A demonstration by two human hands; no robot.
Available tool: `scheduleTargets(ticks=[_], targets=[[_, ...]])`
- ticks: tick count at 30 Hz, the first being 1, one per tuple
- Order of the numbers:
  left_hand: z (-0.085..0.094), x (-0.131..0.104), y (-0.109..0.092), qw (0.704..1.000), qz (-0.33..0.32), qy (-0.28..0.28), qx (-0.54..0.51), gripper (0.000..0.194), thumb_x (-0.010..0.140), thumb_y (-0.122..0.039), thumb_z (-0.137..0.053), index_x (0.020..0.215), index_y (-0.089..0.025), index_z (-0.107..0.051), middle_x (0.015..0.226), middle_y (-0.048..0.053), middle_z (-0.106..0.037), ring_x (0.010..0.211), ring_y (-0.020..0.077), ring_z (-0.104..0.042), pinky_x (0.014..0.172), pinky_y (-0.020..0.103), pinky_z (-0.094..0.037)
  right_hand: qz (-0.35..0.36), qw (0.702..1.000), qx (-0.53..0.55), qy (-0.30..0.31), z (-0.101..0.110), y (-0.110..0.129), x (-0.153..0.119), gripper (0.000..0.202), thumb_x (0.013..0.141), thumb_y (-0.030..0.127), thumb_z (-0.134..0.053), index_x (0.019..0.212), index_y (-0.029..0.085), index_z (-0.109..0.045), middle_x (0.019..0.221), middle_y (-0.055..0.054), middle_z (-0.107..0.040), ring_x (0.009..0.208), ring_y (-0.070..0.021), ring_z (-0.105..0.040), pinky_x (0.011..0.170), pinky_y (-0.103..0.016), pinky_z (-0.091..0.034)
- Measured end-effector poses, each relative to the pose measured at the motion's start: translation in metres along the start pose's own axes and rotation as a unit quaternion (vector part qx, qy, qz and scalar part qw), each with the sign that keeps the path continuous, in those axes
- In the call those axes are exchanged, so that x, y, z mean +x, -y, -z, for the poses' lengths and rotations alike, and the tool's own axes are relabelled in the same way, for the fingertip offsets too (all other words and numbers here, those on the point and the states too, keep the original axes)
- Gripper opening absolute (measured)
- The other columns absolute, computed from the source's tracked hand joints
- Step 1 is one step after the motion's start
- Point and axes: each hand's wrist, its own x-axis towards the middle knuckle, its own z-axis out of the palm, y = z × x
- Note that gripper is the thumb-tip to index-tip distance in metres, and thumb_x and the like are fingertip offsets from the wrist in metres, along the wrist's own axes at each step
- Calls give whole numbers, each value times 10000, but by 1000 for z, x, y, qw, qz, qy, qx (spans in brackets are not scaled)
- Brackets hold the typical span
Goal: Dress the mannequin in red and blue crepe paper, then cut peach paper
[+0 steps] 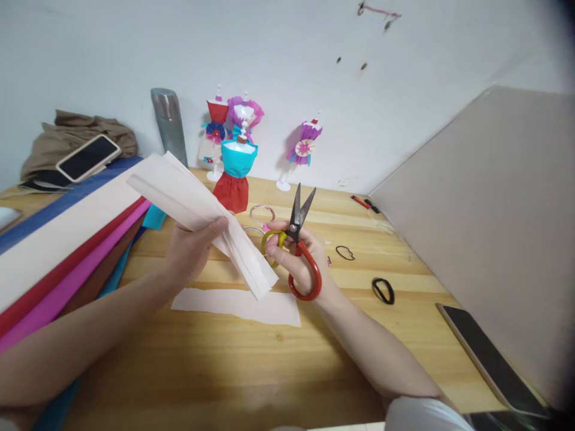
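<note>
My left hand (193, 245) grips a folded strip of white paper (193, 200), thumb on top, raised above the wooden table. The strip slants from upper left down toward the middle. In my right hand (299, 263) is a pair of scissors (303, 239) with one red and one yellow handle loop. Their dark blades point up and stand apart, with nothing between them. The yellow loop is close to the paper's lower edge; whether they touch I cannot tell. Below both hands a separate white paper strip (238, 306) lies flat on the table.
Several dressed mini mannequins, one in a turquoise top (239, 158), stand by the wall. Coloured sheets (67, 257) lie left, near a flask (169, 126), a phone (88, 157) and brown cloth (85, 134). To the right are black hair ties (383, 291) and a dark tablet-like device (489, 359).
</note>
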Motion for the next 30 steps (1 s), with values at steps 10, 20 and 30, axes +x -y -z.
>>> scheduleTargets(ticks=[10,20,30], targets=[[0,9,-15,998,-39,-22,-34,281,538,-207,-918,719,-165,-707,680,-6,-708,677,144,-647,667,281,-546,-2,1000,-6,0,10,1,4,305,751,324,-749,1016,227,-634,736,15,-611,630,-134,-557,605,-306,-458],[1,11,-15,999,-36,-22,-6,267,570,-218,-882,758,-165,-700,722,18,-722,742,197,-666,723,363,-557,4,1000,-15,-23,13,4,4,318,748,342,-755,1017,223,-634,753,10,-628,645,-133,-568,621,-305,-476],[3,12,-19,999,-36,-25,-16,277,572,-213,-887,762,-179,-687,727,3,-711,743,181,-654,747,353,-555,-4,999,-26,-27,12,9,5,325,727,360,-752,1000,229,-634,707,16,-603,607,-132,-557,585,-293,-480]])
